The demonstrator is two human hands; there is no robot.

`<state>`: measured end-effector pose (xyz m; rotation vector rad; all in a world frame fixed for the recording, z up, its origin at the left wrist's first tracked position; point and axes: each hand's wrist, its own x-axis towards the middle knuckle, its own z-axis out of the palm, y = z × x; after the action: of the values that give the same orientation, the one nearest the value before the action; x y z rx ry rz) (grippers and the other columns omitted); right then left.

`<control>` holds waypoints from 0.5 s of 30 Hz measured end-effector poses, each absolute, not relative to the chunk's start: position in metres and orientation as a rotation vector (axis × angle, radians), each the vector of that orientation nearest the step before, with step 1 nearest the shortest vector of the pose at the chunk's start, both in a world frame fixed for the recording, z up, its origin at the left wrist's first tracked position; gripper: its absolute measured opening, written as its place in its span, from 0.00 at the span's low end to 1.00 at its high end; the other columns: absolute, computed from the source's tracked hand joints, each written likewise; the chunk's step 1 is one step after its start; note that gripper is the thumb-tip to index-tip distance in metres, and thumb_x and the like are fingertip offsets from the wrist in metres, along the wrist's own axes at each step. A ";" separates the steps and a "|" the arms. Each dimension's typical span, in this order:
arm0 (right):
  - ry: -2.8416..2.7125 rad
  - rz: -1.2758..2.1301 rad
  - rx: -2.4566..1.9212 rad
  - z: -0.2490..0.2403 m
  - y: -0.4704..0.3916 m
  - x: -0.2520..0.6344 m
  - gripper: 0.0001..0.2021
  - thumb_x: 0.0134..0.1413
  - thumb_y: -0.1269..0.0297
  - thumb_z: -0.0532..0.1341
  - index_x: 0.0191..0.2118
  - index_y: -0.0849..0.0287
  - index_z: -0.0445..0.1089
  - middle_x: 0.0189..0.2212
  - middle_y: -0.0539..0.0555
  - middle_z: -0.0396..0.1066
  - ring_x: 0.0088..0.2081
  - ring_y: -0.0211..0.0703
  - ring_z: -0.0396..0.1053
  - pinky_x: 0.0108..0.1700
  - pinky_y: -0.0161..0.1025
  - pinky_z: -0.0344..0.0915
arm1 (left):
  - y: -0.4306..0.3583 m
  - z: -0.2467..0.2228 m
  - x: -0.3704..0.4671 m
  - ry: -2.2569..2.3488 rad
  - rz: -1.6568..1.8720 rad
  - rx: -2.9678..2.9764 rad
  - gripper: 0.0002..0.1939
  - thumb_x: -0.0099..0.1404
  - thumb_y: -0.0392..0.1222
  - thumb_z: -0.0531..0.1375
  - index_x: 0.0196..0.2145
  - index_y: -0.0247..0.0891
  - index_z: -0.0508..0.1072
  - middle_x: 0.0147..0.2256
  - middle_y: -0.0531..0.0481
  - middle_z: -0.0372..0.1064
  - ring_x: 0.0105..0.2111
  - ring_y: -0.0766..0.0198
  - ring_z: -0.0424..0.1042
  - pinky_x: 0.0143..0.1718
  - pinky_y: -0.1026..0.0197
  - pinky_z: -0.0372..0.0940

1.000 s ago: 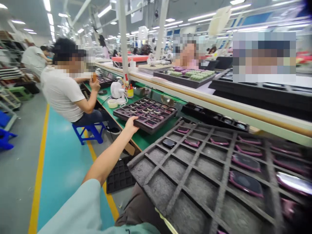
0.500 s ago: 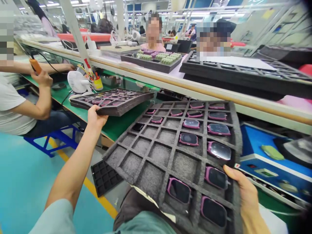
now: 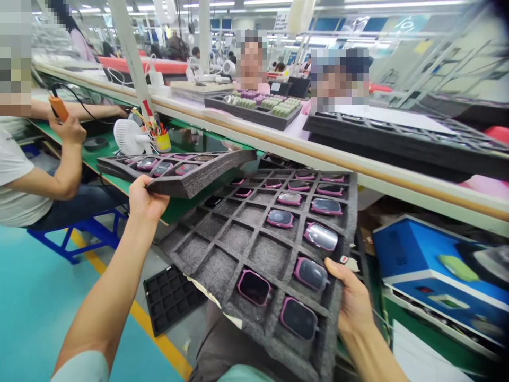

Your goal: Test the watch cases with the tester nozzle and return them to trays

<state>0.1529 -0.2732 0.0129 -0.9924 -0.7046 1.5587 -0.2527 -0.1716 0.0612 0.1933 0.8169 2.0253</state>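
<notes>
My left hand [image 3: 148, 200] grips the near edge of a dark foam tray [image 3: 207, 175] at left centre, which holds pink-framed watch-like pieces and is tilted over the green bench. My right hand [image 3: 352, 294] is closed on the right edge of a larger grey foam tray [image 3: 345, 212], thumb on top and fingers hidden beneath. This tray slopes over my lap. Pink-framed pieces with dark screens, such as one near its front corner [image 3: 299, 318], lie in its right and back compartments; several left compartments hold nothing.
A black compartment tray [image 3: 169, 297] lies low beside my legs. On the bench stand a white fan [image 3: 129, 137] and a yellow pen cup [image 3: 163, 142]. A blue machine [image 3: 421, 265] is at right. A person sits at left with an orange tool [image 3: 59, 109]; others sit beyond the shelf [image 3: 318, 154].
The large tray and my right hand have shifted left in view. The tray in my left hand has its near side raised and moved slightly left. The view has turned a little right.
</notes>
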 end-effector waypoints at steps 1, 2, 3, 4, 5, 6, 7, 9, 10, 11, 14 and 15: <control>-0.707 1.573 -0.970 0.013 -0.273 0.150 0.26 0.43 0.59 0.74 0.52 0.53 0.80 0.35 0.57 0.85 0.43 0.65 0.84 0.52 0.60 0.80 | -0.174 0.062 -0.253 0.805 2.021 0.188 0.13 0.44 0.29 0.52 0.30 0.40 0.66 0.22 0.54 0.66 0.27 0.63 0.78 0.30 0.66 0.76; -0.714 1.583 -0.955 0.013 -0.273 0.149 0.27 0.44 0.59 0.74 0.54 0.52 0.80 0.36 0.57 0.85 0.44 0.65 0.84 0.53 0.61 0.80 | -0.176 0.063 -0.253 0.799 2.014 0.190 0.14 0.44 0.29 0.52 0.30 0.40 0.66 0.22 0.54 0.66 0.27 0.62 0.78 0.29 0.66 0.76; -0.723 1.587 -0.946 0.012 -0.274 0.148 0.28 0.44 0.59 0.74 0.55 0.52 0.79 0.37 0.57 0.85 0.45 0.66 0.84 0.54 0.61 0.79 | -0.178 0.065 -0.253 0.796 2.008 0.194 0.14 0.44 0.29 0.52 0.31 0.39 0.67 0.22 0.54 0.66 0.26 0.62 0.78 0.29 0.66 0.76; -0.731 1.586 -0.942 0.011 -0.275 0.149 0.28 0.45 0.59 0.74 0.56 0.52 0.79 0.38 0.57 0.85 0.45 0.66 0.84 0.54 0.62 0.79 | -0.180 0.066 -0.253 0.789 2.008 0.196 0.15 0.44 0.29 0.52 0.31 0.39 0.67 0.23 0.54 0.68 0.27 0.62 0.78 0.30 0.66 0.76; -0.737 1.582 -0.942 0.010 -0.277 0.150 0.28 0.46 0.59 0.74 0.56 0.51 0.79 0.39 0.58 0.85 0.46 0.66 0.83 0.54 0.62 0.79 | -0.182 0.067 -0.253 0.783 2.009 0.198 0.16 0.44 0.29 0.52 0.32 0.39 0.68 0.24 0.53 0.69 0.27 0.62 0.78 0.30 0.65 0.76; -0.740 1.578 -0.944 0.010 -0.278 0.150 0.27 0.46 0.59 0.74 0.56 0.51 0.79 0.39 0.58 0.85 0.46 0.66 0.83 0.54 0.62 0.79 | -0.183 0.068 -0.252 0.778 2.009 0.201 0.17 0.44 0.29 0.52 0.33 0.39 0.68 0.25 0.52 0.71 0.27 0.62 0.78 0.31 0.65 0.76; -0.738 1.573 -0.945 0.009 -0.280 0.150 0.27 0.46 0.59 0.74 0.55 0.51 0.79 0.39 0.58 0.85 0.46 0.66 0.83 0.54 0.62 0.80 | -0.184 0.069 -0.252 0.774 2.009 0.204 0.17 0.44 0.29 0.52 0.34 0.38 0.69 0.26 0.52 0.72 0.27 0.62 0.78 0.31 0.65 0.76; -0.711 1.567 -0.943 0.008 -0.280 0.146 0.26 0.45 0.59 0.75 0.53 0.52 0.80 0.39 0.58 0.85 0.46 0.65 0.83 0.52 0.61 0.80 | -0.185 0.072 -0.252 0.769 2.009 0.214 0.17 0.45 0.30 0.52 0.35 0.39 0.69 0.27 0.51 0.73 0.28 0.62 0.77 0.32 0.65 0.76; -0.687 1.572 -0.942 0.008 -0.278 0.141 0.25 0.43 0.58 0.75 0.51 0.52 0.80 0.38 0.57 0.85 0.45 0.64 0.84 0.52 0.60 0.81 | -0.185 0.073 -0.252 0.767 2.008 0.222 0.17 0.46 0.30 0.52 0.35 0.39 0.69 0.27 0.50 0.73 0.29 0.62 0.77 0.33 0.65 0.76; -0.660 1.582 -0.940 0.008 -0.275 0.136 0.25 0.42 0.58 0.76 0.50 0.53 0.80 0.37 0.57 0.85 0.44 0.64 0.84 0.50 0.59 0.81 | -0.185 0.074 -0.252 0.763 2.010 0.233 0.17 0.47 0.30 0.52 0.35 0.39 0.70 0.28 0.50 0.73 0.30 0.61 0.78 0.35 0.64 0.76; -0.596 1.649 -0.919 0.006 -0.260 0.114 0.23 0.37 0.58 0.76 0.45 0.54 0.79 0.35 0.55 0.85 0.42 0.61 0.84 0.46 0.56 0.82 | -0.184 0.075 -0.253 0.748 2.020 0.269 0.17 0.47 0.30 0.52 0.36 0.38 0.70 0.29 0.50 0.75 0.32 0.61 0.78 0.41 0.62 0.76; -0.589 1.680 -0.901 0.005 -0.254 0.107 0.23 0.36 0.58 0.77 0.43 0.54 0.78 0.35 0.54 0.84 0.40 0.60 0.83 0.44 0.54 0.82 | -0.184 0.075 -0.253 0.746 2.022 0.279 0.18 0.46 0.30 0.52 0.37 0.37 0.69 0.29 0.50 0.75 0.32 0.62 0.78 0.43 0.62 0.76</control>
<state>0.1066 -0.2540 0.0052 -0.9014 -0.5887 1.6798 -0.2528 -0.1839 0.0750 0.2790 0.7457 2.0225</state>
